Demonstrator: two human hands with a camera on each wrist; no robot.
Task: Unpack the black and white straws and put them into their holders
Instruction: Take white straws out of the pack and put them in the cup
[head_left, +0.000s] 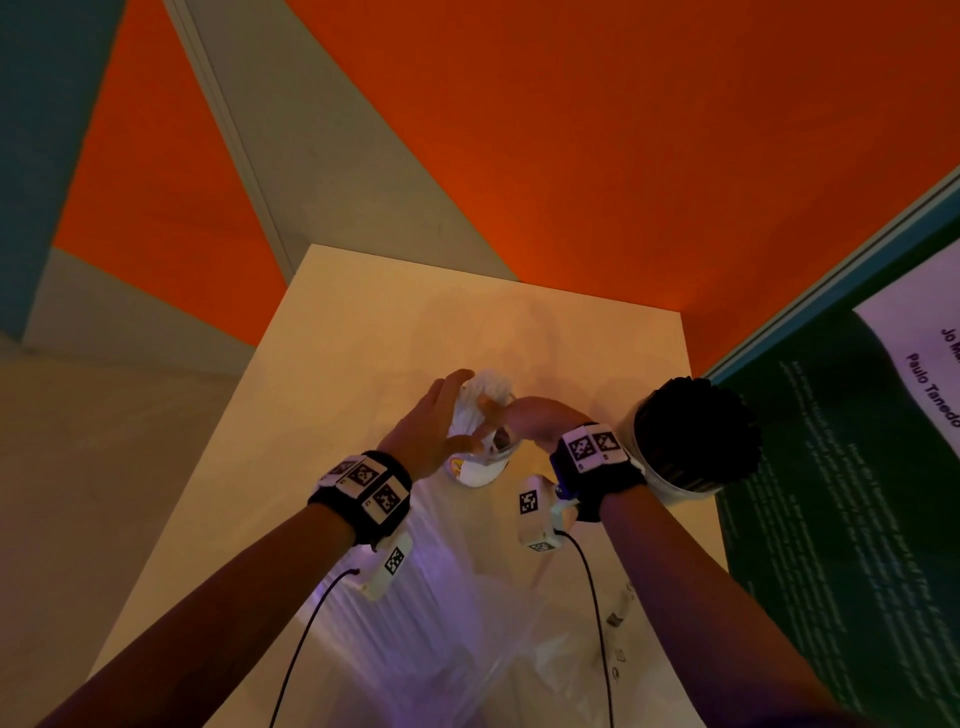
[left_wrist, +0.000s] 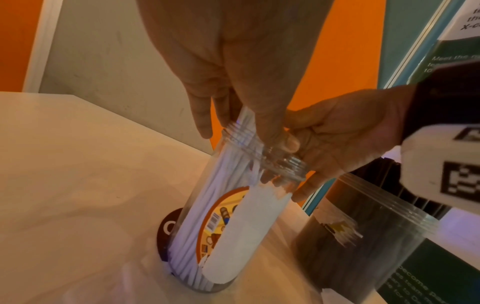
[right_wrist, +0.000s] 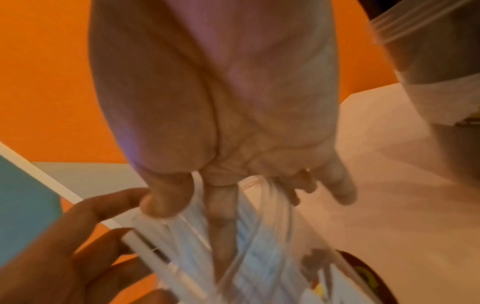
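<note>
White straws (head_left: 485, 388) stand bunched in a clear labelled jar (head_left: 478, 467) at the middle of the table. My left hand (head_left: 457, 410) cups the top of the bundle, fingers on one side of the white straws (left_wrist: 226, 185) and thumb on the other. My right hand (head_left: 498, 410) grips the jar's threaded rim (left_wrist: 283, 164), with a finger reaching in among the straws (right_wrist: 249, 236). To the right, black straws (head_left: 696, 426) fill a second clear holder (left_wrist: 363, 236).
A crumpled clear plastic bag (head_left: 441, 623) lies on the pale table (head_left: 363, 322) in front of me. A dark green poster board (head_left: 857, 493) stands close on the right, just behind the black straws. A dark round disc (left_wrist: 166, 228) sits under the jar.
</note>
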